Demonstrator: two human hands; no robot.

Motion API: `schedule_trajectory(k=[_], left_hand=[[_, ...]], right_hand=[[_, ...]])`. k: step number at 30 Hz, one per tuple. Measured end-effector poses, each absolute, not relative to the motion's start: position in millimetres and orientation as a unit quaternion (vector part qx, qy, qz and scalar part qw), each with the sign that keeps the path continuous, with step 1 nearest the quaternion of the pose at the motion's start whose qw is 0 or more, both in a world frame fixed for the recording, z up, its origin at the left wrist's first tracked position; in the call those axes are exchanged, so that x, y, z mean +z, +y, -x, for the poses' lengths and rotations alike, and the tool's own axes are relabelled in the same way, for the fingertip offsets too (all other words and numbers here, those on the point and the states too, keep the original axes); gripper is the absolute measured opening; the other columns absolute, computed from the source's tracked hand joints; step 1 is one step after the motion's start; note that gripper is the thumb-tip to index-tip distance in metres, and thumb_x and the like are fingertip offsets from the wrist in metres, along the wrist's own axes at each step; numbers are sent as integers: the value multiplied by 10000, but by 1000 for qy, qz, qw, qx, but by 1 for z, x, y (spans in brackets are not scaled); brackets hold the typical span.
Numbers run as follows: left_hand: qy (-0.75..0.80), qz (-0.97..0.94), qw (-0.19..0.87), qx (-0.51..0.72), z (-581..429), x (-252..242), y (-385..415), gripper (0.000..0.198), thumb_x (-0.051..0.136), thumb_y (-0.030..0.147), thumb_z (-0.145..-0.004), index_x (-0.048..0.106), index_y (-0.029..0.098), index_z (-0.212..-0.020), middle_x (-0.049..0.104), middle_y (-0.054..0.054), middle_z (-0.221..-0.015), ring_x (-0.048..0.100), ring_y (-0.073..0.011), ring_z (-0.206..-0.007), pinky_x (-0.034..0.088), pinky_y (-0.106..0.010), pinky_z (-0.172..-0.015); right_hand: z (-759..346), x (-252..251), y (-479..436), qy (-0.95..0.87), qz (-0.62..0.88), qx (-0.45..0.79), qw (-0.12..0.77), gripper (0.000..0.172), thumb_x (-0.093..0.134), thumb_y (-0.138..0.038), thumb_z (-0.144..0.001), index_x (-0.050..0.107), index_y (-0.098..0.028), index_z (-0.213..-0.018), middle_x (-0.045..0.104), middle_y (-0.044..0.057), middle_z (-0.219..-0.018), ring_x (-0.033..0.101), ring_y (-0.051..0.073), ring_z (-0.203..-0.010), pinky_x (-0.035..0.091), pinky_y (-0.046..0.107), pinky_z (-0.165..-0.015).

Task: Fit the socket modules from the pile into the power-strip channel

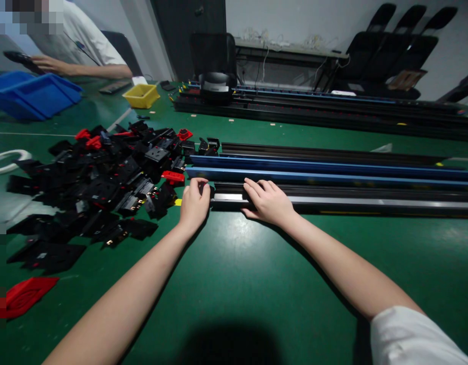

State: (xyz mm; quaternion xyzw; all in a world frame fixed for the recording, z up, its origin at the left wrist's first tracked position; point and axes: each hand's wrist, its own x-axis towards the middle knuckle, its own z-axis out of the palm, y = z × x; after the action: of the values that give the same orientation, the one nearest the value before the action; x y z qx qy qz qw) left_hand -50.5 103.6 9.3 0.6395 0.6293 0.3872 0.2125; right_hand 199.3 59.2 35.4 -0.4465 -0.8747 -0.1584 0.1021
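A long black rail [229, 198] with a shiny top edge lies across the green table, running to the right. At its left end is my left hand [194, 203], with thumb and fingers curled together around a small dark piece that they mostly hide. Whether this piece is joined to the rail I cannot tell. My right hand [270, 203] grips the rail a little farther along, fingers over the top and thumb on the near side. Two blue rails [332, 171] lie just behind, parallel to it. A red plastic part [173, 177] lies left of the rails, near my left hand.
A large heap of black plastic parts [100, 185] covers the table at left. Beyond it stand a blue bin [47, 94] and a yellow bin [141, 96]. More long rails [313, 110] lie at the back. Another person [85, 40] sits at far left, holding a dark object.
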Motion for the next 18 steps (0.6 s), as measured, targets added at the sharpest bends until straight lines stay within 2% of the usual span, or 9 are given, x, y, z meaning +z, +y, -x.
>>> schedule_trajectory(k=[5, 10, 18], left_hand=[[611, -591, 281, 444, 53, 8, 107, 271, 518, 411, -912, 652, 220, -1049, 717, -67, -1009, 656, -255, -982, 486, -389, -908], [578, -551, 346, 492, 55, 4, 112, 245, 550, 406, -875, 676, 219, -970, 650, -12, -850, 601, -207, -835, 443, -336, -803], [546, -551, 371, 510, 53, 6, 111, 270, 565, 418, -875, 667, 214, -1018, 623, -9, -875, 579, -194, -841, 430, -324, -806]], right_hand=[[-200, 34, 60, -872, 445, -174, 108, 651, 545, -532, -984, 566, -45, -1415, 569, 185, -1513, 583, 377, -1166, 468, 478, -968], [-200, 34, 61, -872, 442, -180, 111, 645, 547, -534, -981, 556, -62, -1422, 576, 184, -1502, 580, 373, -1163, 458, 475, -968], [-199, 34, 60, -871, 443, -184, 108, 627, 557, -519, -975, 551, -85, -1428, 579, 169, -1499, 582, 371, -1157, 458, 474, -978]])
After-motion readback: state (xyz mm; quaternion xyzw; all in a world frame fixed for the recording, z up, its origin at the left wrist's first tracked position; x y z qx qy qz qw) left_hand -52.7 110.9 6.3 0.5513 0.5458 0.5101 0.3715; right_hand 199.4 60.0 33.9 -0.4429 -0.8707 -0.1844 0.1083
